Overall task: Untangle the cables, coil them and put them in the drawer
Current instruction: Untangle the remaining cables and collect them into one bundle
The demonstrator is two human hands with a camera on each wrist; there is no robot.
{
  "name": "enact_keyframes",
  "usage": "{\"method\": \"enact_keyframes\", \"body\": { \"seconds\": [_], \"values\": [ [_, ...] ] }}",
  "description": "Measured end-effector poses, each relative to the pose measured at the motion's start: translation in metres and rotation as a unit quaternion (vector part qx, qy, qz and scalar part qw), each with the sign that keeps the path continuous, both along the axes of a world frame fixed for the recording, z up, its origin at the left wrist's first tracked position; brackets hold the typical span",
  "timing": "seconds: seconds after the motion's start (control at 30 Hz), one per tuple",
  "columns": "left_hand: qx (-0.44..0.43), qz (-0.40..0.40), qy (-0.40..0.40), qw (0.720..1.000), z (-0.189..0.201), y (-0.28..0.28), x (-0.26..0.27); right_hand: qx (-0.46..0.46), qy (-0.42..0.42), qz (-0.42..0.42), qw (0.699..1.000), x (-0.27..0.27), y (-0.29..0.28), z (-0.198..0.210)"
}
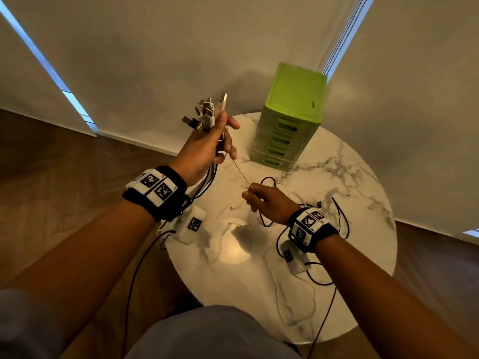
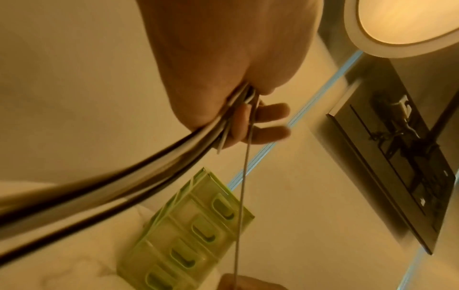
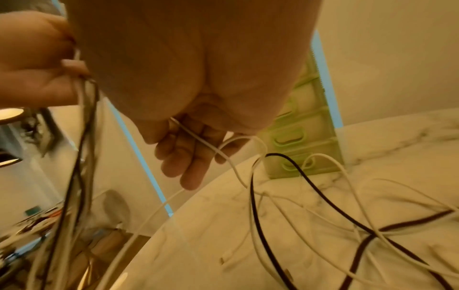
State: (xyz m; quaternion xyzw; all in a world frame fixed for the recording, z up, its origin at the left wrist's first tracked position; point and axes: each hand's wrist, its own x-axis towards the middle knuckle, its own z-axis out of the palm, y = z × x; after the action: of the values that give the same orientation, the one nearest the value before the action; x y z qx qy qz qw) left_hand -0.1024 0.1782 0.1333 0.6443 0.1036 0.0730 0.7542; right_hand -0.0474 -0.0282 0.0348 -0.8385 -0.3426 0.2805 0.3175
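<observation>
My left hand (image 1: 207,149) is raised above the table's left edge and grips a bundle of black and white cables (image 2: 119,182), with their USB plugs (image 1: 204,114) fanned out above the fist. One thin white cable (image 1: 239,172) runs taut from that fist down to my right hand (image 1: 261,200), which pinches it between thumb and fingers. In the right wrist view the white cable (image 3: 198,140) crosses my right palm and trails onto the table. Loose black and white cables (image 3: 347,221) lie tangled on the marble top. The green drawer unit (image 1: 290,120) stands at the table's far side, drawers closed.
The round white marble table (image 1: 350,177) has its edge close to my body. Cables (image 1: 134,275) hang off its left side toward the wooden floor. Pale walls rise behind. A ceiling lamp (image 2: 407,21) shows in the left wrist view.
</observation>
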Motion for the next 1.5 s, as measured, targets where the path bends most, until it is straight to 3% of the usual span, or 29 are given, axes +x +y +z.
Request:
{"method": "enact_keyframes", "body": {
  "seconds": [0.1, 0.2, 0.27, 0.33, 0.43, 0.53, 0.63, 0.77, 0.93, 1.03, 1.17, 1.33, 1.5],
  "values": [
    [-0.026, 0.004, -0.024, 0.999, -0.001, 0.015, 0.002, 0.005, -0.08, -0.005, 0.997, 0.013, -0.009, 0.002],
    [-0.037, 0.026, -0.041, 0.998, 0.006, 0.027, 0.002, -0.102, -0.148, -0.001, 0.984, 0.033, -0.02, 0.004],
    [-0.041, 0.046, -0.052, 0.997, 0.012, 0.036, 0.002, -0.19, -0.149, -0.009, 0.97, 0.046, -0.033, 0.004],
    [-0.035, 0.053, -0.053, 0.997, 0.011, 0.042, 0.002, -0.213, -0.126, -0.05, 0.968, 0.053, -0.045, 0.003],
    [0.019, 0.048, -0.014, 0.999, -0.003, 0.033, 0.0, -0.166, -0.139, -0.108, 0.97, 0.053, -0.041, 0.008],
    [0.097, 0.015, 0.044, 0.994, -0.021, 0.007, -0.005, -0.096, -0.214, -0.114, 0.965, 0.047, -0.022, 0.014],
    [0.169, -0.015, 0.097, 0.981, -0.031, -0.018, -0.006, -0.01, -0.226, -0.128, 0.966, 0.039, -0.004, 0.023],
    [0.17, -0.043, 0.131, 0.976, -0.032, -0.031, -0.003, -0.002, -0.271, -0.087, 0.959, 0.025, 0.007, 0.034],
    [0.128, -0.078, 0.153, 0.977, -0.03, -0.031, -0.002, -0.016, -0.192, -0.096, 0.977, 0.02, 0.001, 0.038],
    [0.109, -0.043, 0.154, 0.981, -0.026, -0.025, -0.003, -0.069, -0.104, -0.075, 0.989, 0.025, -0.013, 0.021],
    [0.06, 0.026, 0.094, 0.993, -0.009, -0.008, 0.002, -0.109, 0.007, -0.067, 0.992, 0.027, -0.035, -0.003],
    [0.034, 0.102, 0.034, 0.994, 0.004, 0.022, 0.006, -0.087, 0.016, -0.089, 0.992, 0.035, -0.061, -0.021],
    [0.101, 0.099, 0.045, 0.989, -0.002, 0.014, 0.003, -0.118, -0.083, -0.153, 0.978, 0.045, -0.062, -0.01]
  ]
}}
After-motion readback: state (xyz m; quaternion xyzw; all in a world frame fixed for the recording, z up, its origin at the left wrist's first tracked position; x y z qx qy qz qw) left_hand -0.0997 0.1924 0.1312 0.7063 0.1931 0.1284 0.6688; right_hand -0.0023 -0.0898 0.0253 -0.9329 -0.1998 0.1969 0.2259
